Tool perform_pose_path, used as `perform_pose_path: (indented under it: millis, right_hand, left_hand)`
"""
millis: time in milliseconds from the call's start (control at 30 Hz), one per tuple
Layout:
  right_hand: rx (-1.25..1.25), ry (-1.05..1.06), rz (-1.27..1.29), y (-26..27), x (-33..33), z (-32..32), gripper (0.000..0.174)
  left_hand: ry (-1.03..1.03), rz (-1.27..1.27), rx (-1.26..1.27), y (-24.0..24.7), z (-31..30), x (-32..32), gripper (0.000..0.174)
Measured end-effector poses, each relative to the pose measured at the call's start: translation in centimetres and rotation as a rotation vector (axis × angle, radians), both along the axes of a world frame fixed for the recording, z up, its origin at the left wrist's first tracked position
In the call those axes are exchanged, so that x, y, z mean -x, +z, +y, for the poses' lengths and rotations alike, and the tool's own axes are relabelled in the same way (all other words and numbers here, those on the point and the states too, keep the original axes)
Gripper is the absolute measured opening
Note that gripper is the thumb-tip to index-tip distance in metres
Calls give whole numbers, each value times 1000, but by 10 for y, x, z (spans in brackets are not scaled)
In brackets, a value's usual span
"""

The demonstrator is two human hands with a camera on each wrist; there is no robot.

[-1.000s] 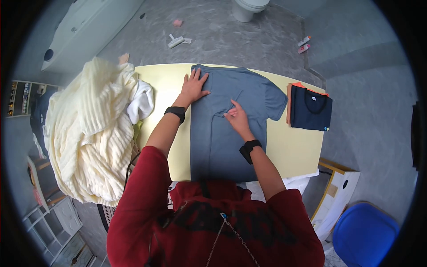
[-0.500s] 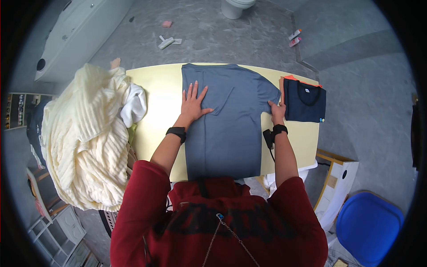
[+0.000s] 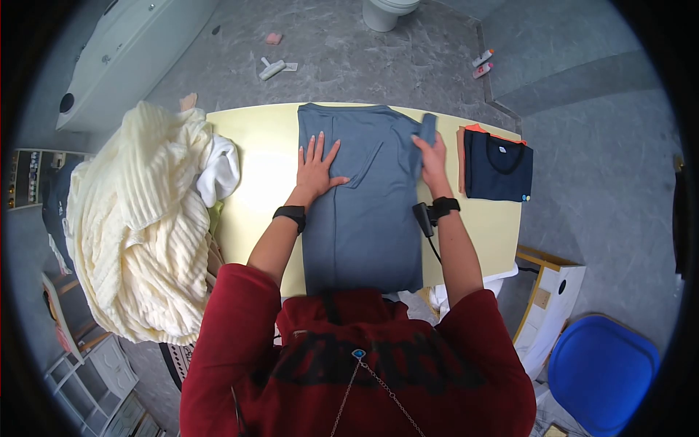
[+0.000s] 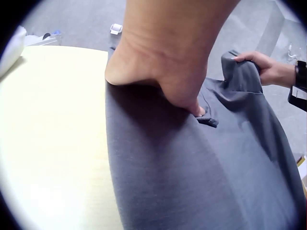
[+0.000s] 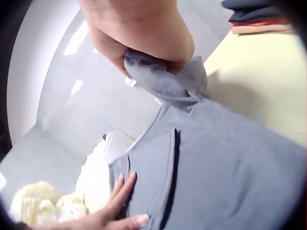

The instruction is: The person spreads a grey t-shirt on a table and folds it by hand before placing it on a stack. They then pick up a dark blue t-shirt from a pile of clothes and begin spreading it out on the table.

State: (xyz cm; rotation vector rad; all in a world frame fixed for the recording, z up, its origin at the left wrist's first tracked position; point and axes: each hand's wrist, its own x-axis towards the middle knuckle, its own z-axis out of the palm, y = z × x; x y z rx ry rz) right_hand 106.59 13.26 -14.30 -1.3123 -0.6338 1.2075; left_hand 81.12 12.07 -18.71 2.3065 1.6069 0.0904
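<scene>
A grey-blue T-shirt (image 3: 371, 218) lies along the pale yellow table, its left side folded inward with that sleeve lying on top. My left hand (image 3: 315, 172) presses flat on the folded side, fingers spread toward the collar. At the shirt's right edge my right hand (image 3: 431, 156) grips the other sleeve (image 3: 429, 125) and holds it raised off the table. In the right wrist view the bunched sleeve (image 5: 158, 79) sits between thumb and fingers. From the left wrist view, the right hand (image 4: 268, 67) shows beyond, lifting the shirt's edge.
Folded shirts, a navy one (image 3: 499, 166) on top, are stacked at the table's right end. A heap of cream knit fabric (image 3: 145, 226) and a white cloth (image 3: 218, 169) fill the left end. A blue seat (image 3: 603, 371) stands at lower right, a lint roller (image 3: 272, 69) on the floor beyond.
My right hand went from the shirt's middle out to the right sleeve, took hold of it, then drew it up and inward to the left. The left hand shifted slightly, then stayed pressed.
</scene>
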Motion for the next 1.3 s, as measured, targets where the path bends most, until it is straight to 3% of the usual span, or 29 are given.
perform_pose_path:
  millis: [67,100,167,200,267,300,367,500,567,600,733,800,833,900,1033,1133,1200,1300]
  right_hand:
    - [-69,17,-566,0,32,5,40]
    - [-71,17,-565,-7,43,6,40]
    - [-178,167,-821,-18,64,7,40]
    - [-180,168,-820,-14,75,6,40]
    - [-34,396,-820,-10,92,0,39]
    - [-36,398,-819,-12,98,-2,39]
    - [-59,608,-898,-14,104,-6,34]
    - [-61,685,-843,-17,104,-13,28]
    - [-234,727,-1021,-17,93,-12,25]
    - [-234,729,-1022,-18,88,-8,25]
    - [-166,400,-1210,-17,52,22,30]
    - [-13,361,-1275,-14,33,37,34]
    - [-16,359,-1273,-14,25,42,34]
    - [-22,376,-1345,-22,12,52,35]
    - [-54,456,-1355,-29,3,69,28]
    - [85,530,-1416,-30,4,78,19]
    - [145,420,-1343,-27,9,84,13]
    - [127,373,-1362,-27,16,89,16]
  left_hand:
    - [1,0,4,-1,0,0,89]
    - [1,0,9,-1,0,0,89]
    - [3,9,13,0,1,0,90]
    - [3,15,21,0,0,-1,90]
    - [5,-5,17,-1,0,0,88]
    - [5,-26,12,-1,1,0,87]
    - [-3,4,32,-1,2,1,83]
    - [-22,11,62,1,3,3,73]
    - [-15,-50,29,0,0,4,71]
    - [-13,-108,-5,-1,0,5,69]
    - [82,-395,-18,-5,6,6,59]
    - [283,-657,97,-1,10,4,45]
    - [283,-655,94,0,12,-1,45]
    - [513,-706,77,-1,15,-17,28]
    - [626,-648,-28,-4,19,-33,13]
    - [618,-655,-65,-4,20,-30,11]
    - [590,-662,-85,-8,19,-24,11]
    - [512,-608,-124,-9,18,-19,12]
